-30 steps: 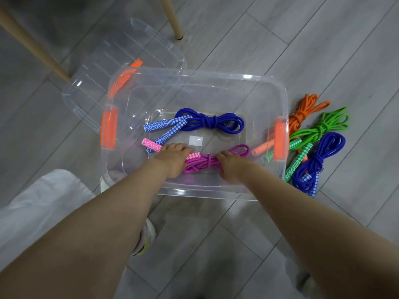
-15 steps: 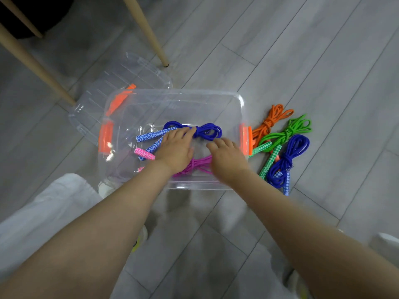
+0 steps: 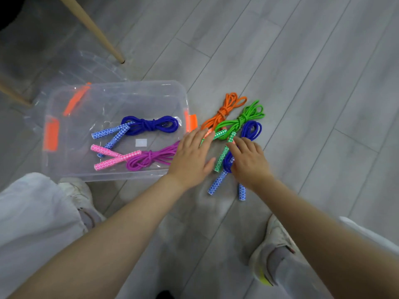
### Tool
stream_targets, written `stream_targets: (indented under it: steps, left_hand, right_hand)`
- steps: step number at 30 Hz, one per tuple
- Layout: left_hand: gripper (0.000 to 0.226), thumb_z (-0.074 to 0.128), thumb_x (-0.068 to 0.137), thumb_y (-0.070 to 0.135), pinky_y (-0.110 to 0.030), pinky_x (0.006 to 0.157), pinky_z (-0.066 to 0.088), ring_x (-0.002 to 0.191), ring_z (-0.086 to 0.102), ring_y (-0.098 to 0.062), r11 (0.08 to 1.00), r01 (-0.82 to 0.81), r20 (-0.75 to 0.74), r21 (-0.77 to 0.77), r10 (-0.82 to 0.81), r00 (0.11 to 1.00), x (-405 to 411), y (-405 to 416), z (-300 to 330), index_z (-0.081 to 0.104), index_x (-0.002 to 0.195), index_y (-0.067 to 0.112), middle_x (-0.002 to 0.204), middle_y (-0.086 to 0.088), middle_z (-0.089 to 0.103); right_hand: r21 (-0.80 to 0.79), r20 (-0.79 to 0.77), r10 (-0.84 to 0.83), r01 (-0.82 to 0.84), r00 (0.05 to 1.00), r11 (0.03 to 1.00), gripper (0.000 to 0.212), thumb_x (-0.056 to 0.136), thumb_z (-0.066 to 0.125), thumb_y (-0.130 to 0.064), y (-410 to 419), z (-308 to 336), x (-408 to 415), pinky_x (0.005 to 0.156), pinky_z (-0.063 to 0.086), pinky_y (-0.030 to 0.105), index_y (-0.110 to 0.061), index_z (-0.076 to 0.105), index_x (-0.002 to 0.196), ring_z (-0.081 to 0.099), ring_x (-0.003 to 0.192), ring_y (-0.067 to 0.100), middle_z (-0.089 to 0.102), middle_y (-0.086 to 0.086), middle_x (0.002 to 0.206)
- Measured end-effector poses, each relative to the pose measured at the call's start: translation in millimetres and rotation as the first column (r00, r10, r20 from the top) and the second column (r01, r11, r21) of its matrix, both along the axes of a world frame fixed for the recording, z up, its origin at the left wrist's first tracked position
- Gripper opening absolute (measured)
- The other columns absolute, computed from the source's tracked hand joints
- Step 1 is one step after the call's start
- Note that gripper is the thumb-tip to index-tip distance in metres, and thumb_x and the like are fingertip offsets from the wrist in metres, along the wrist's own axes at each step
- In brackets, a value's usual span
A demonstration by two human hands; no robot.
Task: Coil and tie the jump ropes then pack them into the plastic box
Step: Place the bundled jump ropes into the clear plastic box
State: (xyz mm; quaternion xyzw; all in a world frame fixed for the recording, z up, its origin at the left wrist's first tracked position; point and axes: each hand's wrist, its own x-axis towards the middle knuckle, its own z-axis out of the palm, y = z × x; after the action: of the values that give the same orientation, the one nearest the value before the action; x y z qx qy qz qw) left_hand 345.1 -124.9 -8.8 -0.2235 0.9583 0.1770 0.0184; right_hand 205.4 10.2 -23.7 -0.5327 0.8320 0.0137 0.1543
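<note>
- Jump ropes lie in two groups: a blue coil [image 3: 149, 125] and a magenta coil [image 3: 151, 159] are on the floor of the plastic box [image 3: 64, 169]; an orange coil [image 3: 224, 111], a green coil [image 3: 241, 119] and a second blue coil [image 3: 251, 130] lie side by side on the floor just right of the box.
- Left hand [image 3: 191, 157] is spread flat with straight fingers, hovering over the box's right end and the green handles; it grips nothing.
- Right hand [image 3: 248, 160] has fingers loosely bent over the second blue coil; whether they have closed on it cannot be told.
- Recommended grasp: take one bundle at its knotted middle, so the loops and both handles lift together.
- Lay it parallel to the packed coils, handles pointing the same way.
- Motion blur softens both hands.
- The second blue coil's knot is covered by the right hand.
- The orange coil's handles are mostly hidden behind the left hand.
- The clear lid [image 3: 71, 70] behind the box is faint.
</note>
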Motion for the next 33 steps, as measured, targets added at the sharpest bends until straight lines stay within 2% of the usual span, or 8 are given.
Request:
stream_targets:
  steps: [6,11,16,21,26,28,30,33]
  left_hand:
    - [0.079,0.064,0.079,0.046,-0.041,0.114,0.026,0.137,0.036,-0.030,0.997,0.067,0.067,0.032,-0.069,0.995,-34.8,34.1,-36.2,0.039,0.146,0.012,0.147,-0.009,0.044]
    - [0.082,0.062,0.083,0.051,-0.037,0.112,0.023,0.138,0.031,-0.029,0.988,0.020,0.257,0.151,-0.059,0.965,-55.7,42.4,-73.2,0.029,0.148,0.012,0.148,-0.009,0.037]
    - [0.081,0.064,0.082,0.052,-0.039,0.101,0.037,0.121,0.044,-0.031,0.973,0.002,0.343,0.233,-0.084,0.936,-69.5,60.0,-100.9,0.032,0.144,0.013,0.134,-0.009,0.045]
    - [0.092,0.064,0.082,0.055,-0.037,0.106,0.034,0.129,0.037,-0.029,0.970,-0.035,0.360,0.240,-0.055,0.931,-77.4,78.6,-119.5,0.022,0.149,0.008,0.146,-0.010,0.035]
    - [0.105,0.064,0.081,0.059,-0.037,0.112,0.028,0.139,0.026,-0.028,0.966,-0.085,0.379,0.246,-0.015,0.925,-86.9,85.2,-126.4,0.009,0.152,0.005,0.156,-0.010,0.021]
    - [0.106,0.064,0.081,0.060,-0.037,0.112,0.028,0.140,0.024,-0.028,0.967,-0.083,0.369,0.240,-0.012,0.929,-88.5,85.6,-127.3,0.008,0.153,0.005,0.157,-0.010,0.020]
    - [0.105,0.063,0.081,0.061,-0.037,0.112,0.029,0.138,0.026,-0.028,0.966,-0.091,0.357,0.244,-0.002,0.934,-87.6,85.7,-129.3,0.010,0.152,0.006,0.156,-0.008,0.021]
    - [0.101,0.065,0.079,0.060,-0.037,0.111,0.030,0.136,0.028,-0.029,0.941,-0.145,0.318,0.304,0.043,0.947,-87.3,84.0,-129.8,0.017,0.151,0.008,0.154,-0.008,0.026]
  right_hand:
    - [0.164,0.019,-0.038,0.034,0.999,0.986,0.071,0.074,0.071,-0.018,35.4,-33.5,-48.2,0.106,0.035,0.046,-0.011,0.047,0.140,0.044,0.132,0.037,0.044,0.013,0.149]
    - [0.247,0.023,0.043,-0.047,0.999,0.968,0.072,0.088,0.057,-0.021,34.8,-63.7,-75.4,0.111,0.026,0.041,-0.019,0.025,0.152,0.027,0.142,0.029,0.023,0.004,0.160]
    - [0.269,0.047,0.172,-0.179,0.984,0.947,0.072,0.092,0.052,-0.018,25.8,-87.0,-91.5,0.108,0.030,0.038,-0.026,0.018,0.154,0.030,0.140,0.026,0.015,0.000,0.162]
    - [0.304,0.043,0.190,-0.194,0.981,0.933,0.074,0.093,0.052,-0.014,17.8,-108.5,-98.0,0.102,0.040,0.039,-0.029,0.013,0.155,0.035,0.134,0.028,0.008,0.000,0.163]
    - [0.313,-0.090,0.214,-0.176,0.973,0.933,0.057,0.092,0.054,-0.019,8.3,-118.3,-101.4,0.091,0.041,0.040,-0.025,0.034,0.145,0.047,0.118,0.032,0.029,0.009,0.153]
    - [0.266,-0.182,0.235,-0.182,0.955,0.947,0.039,0.082,0.067,-0.023,5.4,-120.8,-103.1,0.077,0.046,0.038,-0.023,0.060,0.121,0.057,0.096,0.031,0.055,0.010,0.129]
    - [0.248,-0.230,0.263,-0.205,0.937,0.947,0.025,0.070,0.076,-0.027,5.9,-124.2,-105.6,0.069,0.047,0.035,-0.022,0.069,0.093,0.059,0.082,0.029,0.063,0.007,0.103]
    - [0.247,-0.244,0.292,-0.231,0.925,0.941,0.020,0.074,0.071,-0.033,10.2,-121.5,-108.6,0.085,0.046,0.038,-0.022,0.068,0.091,0.059,0.094,0.028,0.063,0.003,0.105]
